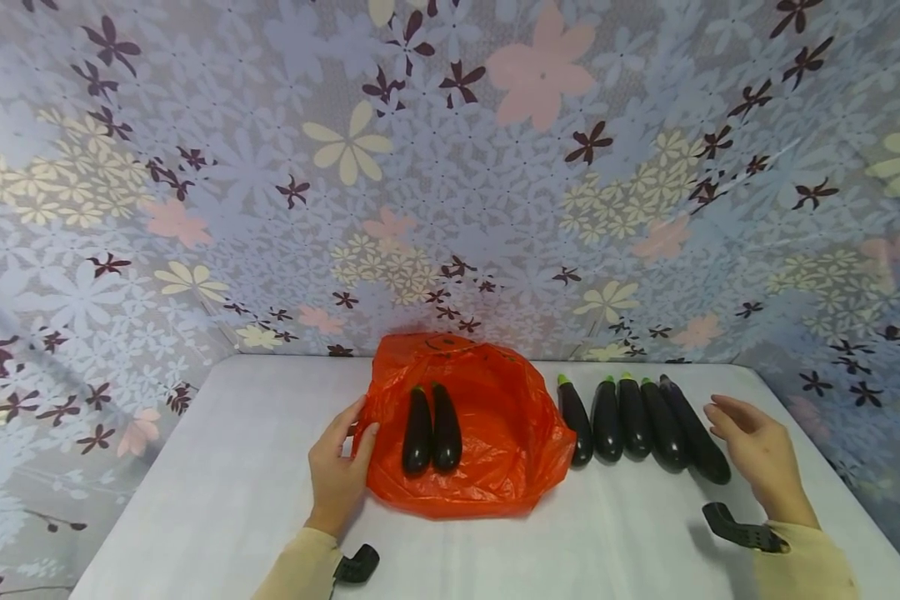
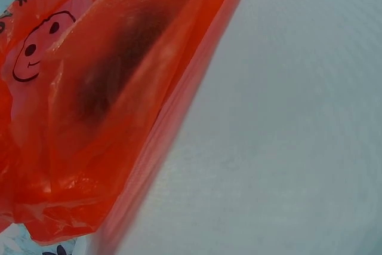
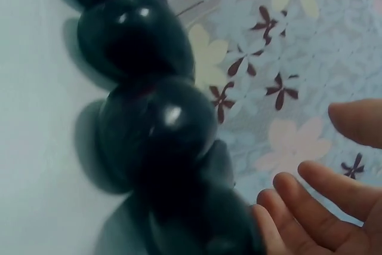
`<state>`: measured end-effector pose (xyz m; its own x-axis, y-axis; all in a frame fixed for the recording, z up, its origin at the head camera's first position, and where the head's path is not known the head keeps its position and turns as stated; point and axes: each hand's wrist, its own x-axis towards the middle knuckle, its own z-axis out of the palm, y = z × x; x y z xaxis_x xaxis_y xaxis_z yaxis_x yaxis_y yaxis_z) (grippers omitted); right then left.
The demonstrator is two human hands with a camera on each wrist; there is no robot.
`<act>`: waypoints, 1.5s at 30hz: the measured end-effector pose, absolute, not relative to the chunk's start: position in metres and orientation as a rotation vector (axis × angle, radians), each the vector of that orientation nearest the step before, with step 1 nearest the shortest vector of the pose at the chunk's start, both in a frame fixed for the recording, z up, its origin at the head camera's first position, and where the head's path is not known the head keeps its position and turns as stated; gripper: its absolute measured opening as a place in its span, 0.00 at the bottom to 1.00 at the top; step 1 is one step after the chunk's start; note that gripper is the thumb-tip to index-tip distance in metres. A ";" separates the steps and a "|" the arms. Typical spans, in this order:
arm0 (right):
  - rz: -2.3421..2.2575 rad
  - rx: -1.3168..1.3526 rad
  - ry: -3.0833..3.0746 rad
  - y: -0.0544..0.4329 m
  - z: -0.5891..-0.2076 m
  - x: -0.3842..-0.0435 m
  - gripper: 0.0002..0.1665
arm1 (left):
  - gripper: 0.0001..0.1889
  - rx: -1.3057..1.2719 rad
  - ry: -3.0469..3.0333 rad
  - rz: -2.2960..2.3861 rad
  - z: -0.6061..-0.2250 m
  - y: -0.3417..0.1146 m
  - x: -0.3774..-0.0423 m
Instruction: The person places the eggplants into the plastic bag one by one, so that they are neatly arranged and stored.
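Note:
A red plastic bag lies with its mouth toward me, and two dark eggplants rest side by side in it. At the bag's left edge is my left hand, thumb and fingers spread apart against the plastic. The left wrist view shows the bag's side with a dark shape behind it, but no hand. Several more eggplants form a row right of the bag. Beside the rightmost eggplant, my right hand has loosely bent fingers with nothing held. In the right wrist view, its fingertips lie close to an eggplant.
A white table carries everything. Flower-patterned cloth hangs behind it and along both sides. Black wrist devices sit at both sleeves.

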<state>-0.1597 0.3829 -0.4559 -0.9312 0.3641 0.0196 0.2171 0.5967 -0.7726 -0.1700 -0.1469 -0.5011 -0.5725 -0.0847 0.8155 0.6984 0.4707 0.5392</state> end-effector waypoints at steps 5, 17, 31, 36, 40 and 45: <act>1.247 -0.495 -2.672 0.391 -0.461 -0.162 0.44 | 0.31 -0.502 -1.898 -1.187 -0.501 -0.146 -0.170; 1.210 -0.511 -2.809 0.403 -0.471 -0.167 0.46 | 0.31 -0.500 -1.915 -1.197 -0.501 -0.147 -0.168; 1.078 -0.479 -2.947 0.411 -0.478 -0.170 0.48 | 0.31 -0.487 -1.937 -1.196 -0.507 -0.148 -0.170; 1.092 -0.469 -2.980 0.411 -0.481 -0.171 0.50 | 0.30 -0.478 -1.951 -1.200 -0.507 -0.148 -0.169; 1.078 -0.462 -3.009 0.409 -0.480 -0.172 0.52 | 0.30 -0.482 -1.946 -1.191 -0.506 -0.149 -0.169; 1.041 -0.435 -3.051 0.409 -0.478 -0.174 0.53 | 0.31 -0.493 -1.932 -1.185 -0.505 -0.149 -0.170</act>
<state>-0.1736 0.4086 -0.4781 -0.9582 0.2147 -0.1893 0.2856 0.7602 -0.5835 -0.1697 -0.1489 -0.5052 -0.6050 -0.0767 0.7925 0.6715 0.4856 0.5597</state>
